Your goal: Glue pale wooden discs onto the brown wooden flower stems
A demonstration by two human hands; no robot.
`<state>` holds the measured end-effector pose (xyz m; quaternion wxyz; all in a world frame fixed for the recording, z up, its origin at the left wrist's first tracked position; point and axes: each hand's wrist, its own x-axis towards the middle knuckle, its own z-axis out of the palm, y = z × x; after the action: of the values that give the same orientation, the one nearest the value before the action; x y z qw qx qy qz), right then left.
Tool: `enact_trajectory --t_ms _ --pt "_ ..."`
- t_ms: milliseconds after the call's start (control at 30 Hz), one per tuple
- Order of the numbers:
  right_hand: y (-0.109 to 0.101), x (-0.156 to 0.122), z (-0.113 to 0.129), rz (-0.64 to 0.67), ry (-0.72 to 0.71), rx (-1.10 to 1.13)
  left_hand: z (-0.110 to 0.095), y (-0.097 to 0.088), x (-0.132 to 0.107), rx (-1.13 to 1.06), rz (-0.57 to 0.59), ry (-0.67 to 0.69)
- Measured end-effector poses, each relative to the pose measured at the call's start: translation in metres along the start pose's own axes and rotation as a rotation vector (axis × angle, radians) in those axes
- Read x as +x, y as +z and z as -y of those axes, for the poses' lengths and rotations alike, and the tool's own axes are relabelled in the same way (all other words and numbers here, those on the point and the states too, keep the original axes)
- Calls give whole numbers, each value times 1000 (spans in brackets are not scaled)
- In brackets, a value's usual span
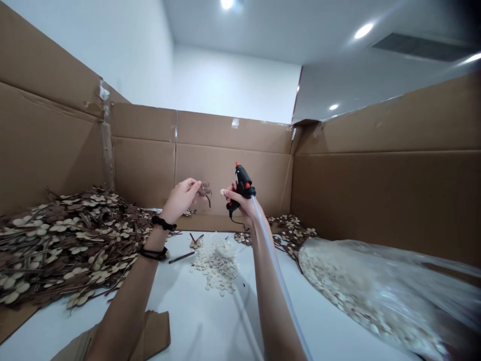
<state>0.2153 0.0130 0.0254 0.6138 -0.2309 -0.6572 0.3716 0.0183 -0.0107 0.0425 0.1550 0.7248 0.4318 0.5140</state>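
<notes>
My left hand [181,198] is raised and pinches a small dark brown wooden flower piece [205,191] by its edge. Beside it, my right hand [242,200] grips a black glue gun [242,186] with an orange tip pointing upward. A long clear glue stick [276,273] trails back from the gun along my forearm. A small pale disc [222,191] sits at my right fingertips, between the two hands. Both hands are held up in front of the back cardboard wall.
A white table [210,321] is ringed by tall cardboard walls [387,190]. A big heap of finished brown-and-pale wooden flowers [63,240] lies left, a pile of pale discs [218,260] in the middle, a plastic bag of discs [376,286] right, more flower pieces [291,230] behind.
</notes>
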Motion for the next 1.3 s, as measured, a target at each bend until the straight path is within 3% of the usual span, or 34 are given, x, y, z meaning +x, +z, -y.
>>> enact_trajectory --t_ms 133,300,567,1133,1300 --pt "4 -15 31 -6 -148 -154 -17 3 -10 -164 94 12" --pt "8 -21 43 -29 -222 -316 -31 8 -17 -215 160 -70" --pt "21 -24 40 70 -201 -299 -23 16 -13 -135 110 -60" --pt "30 -26 40 33 -270 -400 -20 18 -12 -51 46 -36" --pt "29 -24 39 11 -263 -396 -28 15 -16 -99 111 -54"
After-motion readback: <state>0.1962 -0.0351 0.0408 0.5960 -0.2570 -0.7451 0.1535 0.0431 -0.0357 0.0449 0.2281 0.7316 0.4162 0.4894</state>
